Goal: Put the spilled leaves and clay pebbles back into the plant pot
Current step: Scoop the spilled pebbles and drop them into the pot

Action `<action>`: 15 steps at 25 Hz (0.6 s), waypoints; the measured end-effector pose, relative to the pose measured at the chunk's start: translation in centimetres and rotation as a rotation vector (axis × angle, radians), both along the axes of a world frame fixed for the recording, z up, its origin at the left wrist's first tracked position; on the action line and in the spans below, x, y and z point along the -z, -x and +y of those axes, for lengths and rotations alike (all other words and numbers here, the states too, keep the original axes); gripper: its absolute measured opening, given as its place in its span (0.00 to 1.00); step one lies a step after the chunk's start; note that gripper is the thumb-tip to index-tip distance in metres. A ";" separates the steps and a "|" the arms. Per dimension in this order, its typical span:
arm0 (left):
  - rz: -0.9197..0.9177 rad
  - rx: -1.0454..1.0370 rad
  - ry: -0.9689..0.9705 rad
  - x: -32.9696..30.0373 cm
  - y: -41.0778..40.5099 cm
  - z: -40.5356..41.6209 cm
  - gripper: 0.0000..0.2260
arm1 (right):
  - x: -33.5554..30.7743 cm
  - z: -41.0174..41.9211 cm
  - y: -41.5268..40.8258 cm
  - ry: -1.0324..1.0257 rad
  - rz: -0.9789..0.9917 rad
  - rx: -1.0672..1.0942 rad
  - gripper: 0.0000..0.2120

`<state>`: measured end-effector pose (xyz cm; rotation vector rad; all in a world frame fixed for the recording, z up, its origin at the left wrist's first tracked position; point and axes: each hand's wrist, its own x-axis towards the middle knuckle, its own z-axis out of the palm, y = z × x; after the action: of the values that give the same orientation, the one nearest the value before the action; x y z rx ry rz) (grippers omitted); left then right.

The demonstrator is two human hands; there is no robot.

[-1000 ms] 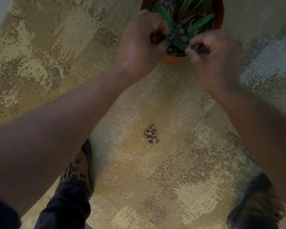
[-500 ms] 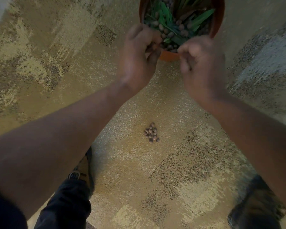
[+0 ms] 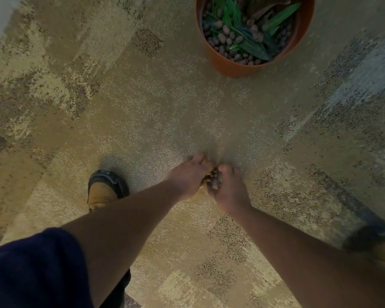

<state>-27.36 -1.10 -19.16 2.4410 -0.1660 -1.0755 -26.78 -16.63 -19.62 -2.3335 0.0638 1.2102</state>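
Here the left hand [image 3: 188,176] and right hand [image 3: 226,185] are cupping together around the pebbles [image 3: 212,180] on the carpet [image 3: 142,112], well apart from the pot [image 3: 233,65]; gaps between the fingers are risking pebbles dropping during the carry.

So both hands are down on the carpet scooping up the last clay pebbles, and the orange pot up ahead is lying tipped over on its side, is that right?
Not quite. In the head view the orange pot stands upright on the carpet, with leaves and pebbles inside. The rest holds: the left hand and right hand are cupped together around the last clay pebbles.
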 end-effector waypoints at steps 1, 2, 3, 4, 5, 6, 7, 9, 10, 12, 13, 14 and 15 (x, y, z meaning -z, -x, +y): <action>-0.009 0.014 -0.016 0.0 -0.1 -0.2 0.21 | 0.2 0.4 0.2 0.021 -0.031 0.018 0.19; -0.019 0.012 -0.024 -0.1 -0.2 -0.3 0.18 | 0.5 0.6 0.3 0.034 -0.055 0.014 0.14; -0.022 0.004 -0.026 -0.2 -0.3 -0.4 0.15 | 0.8 0.8 0.5 0.037 -0.078 -0.006 0.10; -0.022 -0.003 -0.025 -0.3 -0.5 -0.4 0.13 | 1.0 0.9 0.7 0.040 -0.093 -0.032 0.05; -0.021 -0.001 -0.028 -0.5 -0.6 -0.5 0.12 | 1.1 0.9 0.9 0.041 -0.100 -0.050 0.02; -0.023 0.009 -0.031 -0.6 -0.7 -0.4 0.12 | 1.2 0.8 1.0 0.035 -0.106 -0.054 0.02; -0.029 0.020 -0.031 -0.6 -0.7 -0.4 0.12 | 1.3 0.7 1.1 0.020 -0.104 -0.055 0.03; -0.044 0.040 -0.032 -0.5 -0.7 -0.1 0.13 | 1.0 0.5 1.0 -0.011 -0.109 -0.090 0.04; -0.048 0.050 -0.033 -0.4 -0.7 0.2 0.13 | 0.8 0.3 0.9 -0.018 -0.117 -0.143 0.04; -0.046 0.058 -0.027 -0.2 -0.7 0.6 0.13 | 0.2 -0.3 0.5 -0.028 -0.135 -0.296 0.07; -0.048 0.059 -0.022 -0.1 -0.7 0.8 0.12 | -0.1 -0.6 0.2 -0.035 -0.139 -0.378 0.10; -0.054 0.058 -0.019 -0.1 -0.7 1.0 0.11 | -0.3 -0.9 0.0 -0.034 -0.142 -0.453 0.12; -0.062 0.056 -0.021 -0.1 -0.7 1.1 0.10 | -0.4 -1.3 -0.4 -0.023 -0.147 -0.521 0.13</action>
<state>-26.68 0.04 -19.04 2.5033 -0.2448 -1.0307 -26.43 -17.91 -19.23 -2.4914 -0.6404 1.2485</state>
